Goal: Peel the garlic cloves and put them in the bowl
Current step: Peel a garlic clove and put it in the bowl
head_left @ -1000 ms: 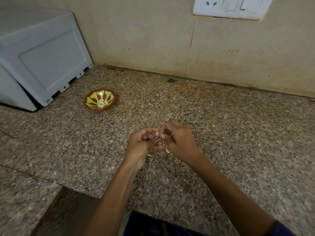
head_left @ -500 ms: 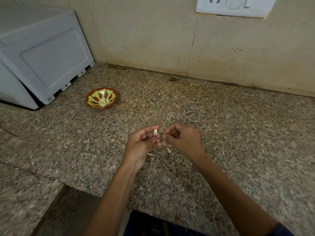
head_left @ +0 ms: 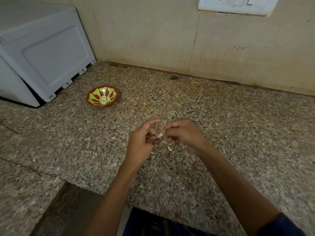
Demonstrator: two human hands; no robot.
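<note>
Left hand: left hand (head_left: 142, 142) held above the speckled surface (head_left: 221, 120), forefinger stretched forward, the other fingers curled; thumb tip with painted nail meets the lower left end of the garlic clove (head_left: 159, 135).
Right hand: right hand (head_left: 185, 135) just right of the left, knuckles up, fingers curled inward.
Grip, right: thumb and forefinger pinch the clove at its upper right end.
Grip, left: thumb and a curled finger close on the clove's other end; the exact contact is partly hidden.
Clove position: between the two hands, off the surface, well apart from the bowl (head_left: 102, 95).
Clove axis: long axis tilted, running from lower left to upper right; pale exposed end points toward the left thumb.
Bowl: red-brown rim, yellow-green pattern, upright on the surface at far left, near the white appliance (head_left: 44, 53); pale peeled cloves (head_left: 104, 99) lie at its bottom.
Scraps: small pale peel pieces (head_left: 169, 148) on the surface below the hands.
Background: tiled wall, switch plate (head_left: 237, 5) at top.
</note>
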